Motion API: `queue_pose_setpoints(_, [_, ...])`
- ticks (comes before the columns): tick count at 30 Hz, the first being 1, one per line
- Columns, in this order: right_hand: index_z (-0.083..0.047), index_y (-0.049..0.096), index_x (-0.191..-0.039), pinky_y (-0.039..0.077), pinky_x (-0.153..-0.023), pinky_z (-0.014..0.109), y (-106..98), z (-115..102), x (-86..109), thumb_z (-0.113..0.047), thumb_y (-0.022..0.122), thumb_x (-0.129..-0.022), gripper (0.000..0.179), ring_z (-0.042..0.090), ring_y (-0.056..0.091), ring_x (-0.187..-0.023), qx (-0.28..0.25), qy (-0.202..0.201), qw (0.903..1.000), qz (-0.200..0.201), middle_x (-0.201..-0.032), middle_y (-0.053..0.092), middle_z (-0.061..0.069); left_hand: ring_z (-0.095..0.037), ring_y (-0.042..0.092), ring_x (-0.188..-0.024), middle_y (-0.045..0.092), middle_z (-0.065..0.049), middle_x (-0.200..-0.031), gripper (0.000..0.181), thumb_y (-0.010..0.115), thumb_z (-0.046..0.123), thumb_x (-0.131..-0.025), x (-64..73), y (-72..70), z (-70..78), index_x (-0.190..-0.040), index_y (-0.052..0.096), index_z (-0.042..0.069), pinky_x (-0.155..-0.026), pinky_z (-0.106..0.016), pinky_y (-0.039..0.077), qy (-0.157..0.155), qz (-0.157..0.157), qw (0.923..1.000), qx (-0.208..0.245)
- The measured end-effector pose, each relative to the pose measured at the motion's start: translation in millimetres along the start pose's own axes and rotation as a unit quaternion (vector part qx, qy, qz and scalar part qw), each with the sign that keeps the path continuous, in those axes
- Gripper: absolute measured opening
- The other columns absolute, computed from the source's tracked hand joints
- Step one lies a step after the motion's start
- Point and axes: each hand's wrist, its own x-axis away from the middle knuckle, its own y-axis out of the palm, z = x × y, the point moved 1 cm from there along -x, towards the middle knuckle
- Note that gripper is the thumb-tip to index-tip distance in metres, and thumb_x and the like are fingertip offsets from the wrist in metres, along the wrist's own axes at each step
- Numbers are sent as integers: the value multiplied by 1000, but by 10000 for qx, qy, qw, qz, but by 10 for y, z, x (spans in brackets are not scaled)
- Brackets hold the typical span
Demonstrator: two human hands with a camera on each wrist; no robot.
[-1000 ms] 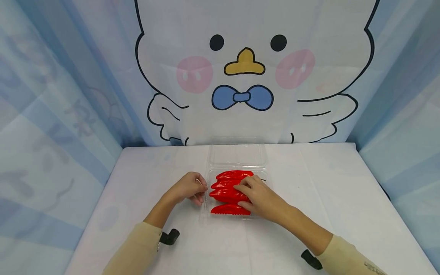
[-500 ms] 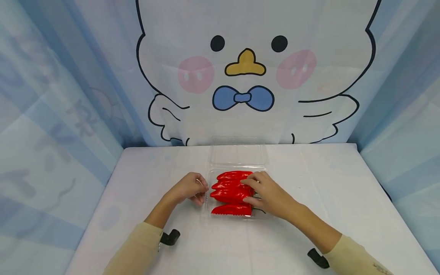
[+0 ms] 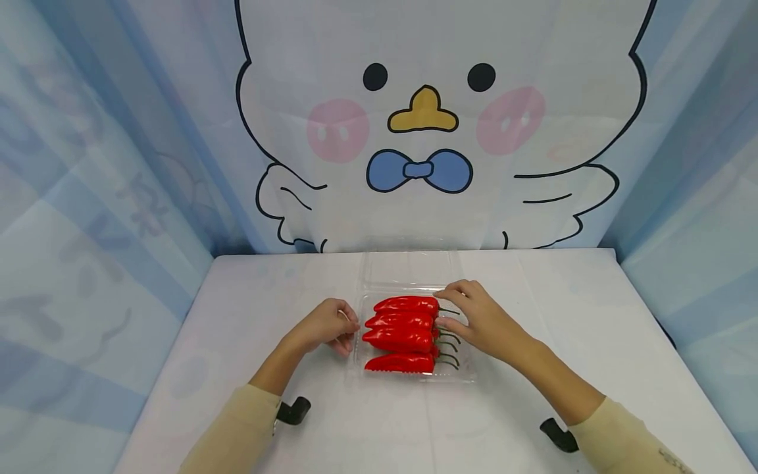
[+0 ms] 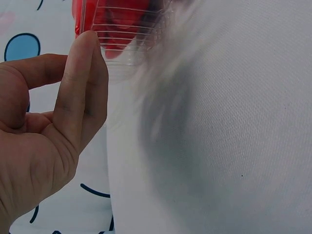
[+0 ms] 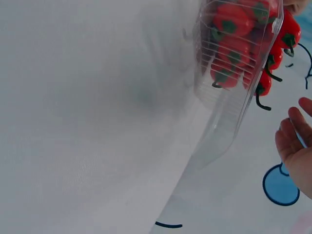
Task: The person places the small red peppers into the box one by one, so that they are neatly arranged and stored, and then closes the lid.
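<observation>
Several glossy red chili peppers (image 3: 398, 340) with green stems lie side by side in a clear hinged plastic container (image 3: 468, 372); more peppers (image 5: 233, 51) show beneath through its ribbed wall in the right wrist view. My left hand (image 3: 330, 326) is at the container's left rim, where thumb and fingertips pinch the edge; the left wrist view shows these fingertips (image 4: 89, 41) against the plastic. My right hand (image 3: 482, 322) hovers by the stem ends at the right, thumb and fingers apart with nothing between them. In the right wrist view, the right hand (image 5: 297, 146) is apart from the peppers.
The container's transparent lid (image 3: 408, 268) stands folded back at the rear. A white cloth covers the table (image 3: 533, 309). Behind it hangs a cartoon-printed curtain (image 3: 414, 217), with blue curtains at both sides.
My right hand has drawn off the peppers, moving right and back, and its fingers have spread. The pepper stems have come into sight. My left hand stays at the rim.
</observation>
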Motion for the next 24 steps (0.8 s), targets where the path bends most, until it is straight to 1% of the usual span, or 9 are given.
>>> queue_pose_setpoints(4, [-10,65,-134,63,-94,45,-30,96,-34,-25,82,-89,51,28,58,-120,-98,217,9997,15,-128,63,11,-18,66,-52,65,-14,-76,11,67,5,-97,-3,0,-7,-101,59,-1,-52,-31,62,34,10,10000,7])
queue_pose_setpoints(8, [-9,62,-137,58,-100,52,-41,199,-69,-23,81,-90,52,34,56,-127,-253,477,9985,-47,-135,60,14,-18,66,-52,65,-14,-76,12,68,6,-97,-4,3,-4,-102,59,0,-53,-31,62,32,3,10000,-6])
queue_pose_setpoints(12, [-9,59,-140,53,-107,57,-34,302,-119,-25,79,-92,54,37,53,-133,-399,755,9963,-122,-142,57,16,-18,66,-52,66,-14,-76,13,68,7,-97,2,4,-11,-102,59,0,-53,-31,62,56,15,10000,-47])
queue_pose_setpoints(19, [-5,54,-145,49,-110,59,14,506,-245,-26,76,-95,58,39,53,-137,-472,1085,9928,-160,-148,54,20,-17,66,-51,65,-13,-75,13,68,6,-97,12,-3,-11,-102,58,-1,-52,-31,62,57,12,10000,-39])
queue_pose_setpoints(24, [-4,49,-149,48,-110,60,51,640,-338,-28,72,-98,61,41,53,-137,-597,1431,9876,-237,-151,52,22,-16,66,-51,65,-13,-75,13,68,5,-97,15,0,-9,-102,58,-1,-52,-31,62,51,-5,10000,-34])
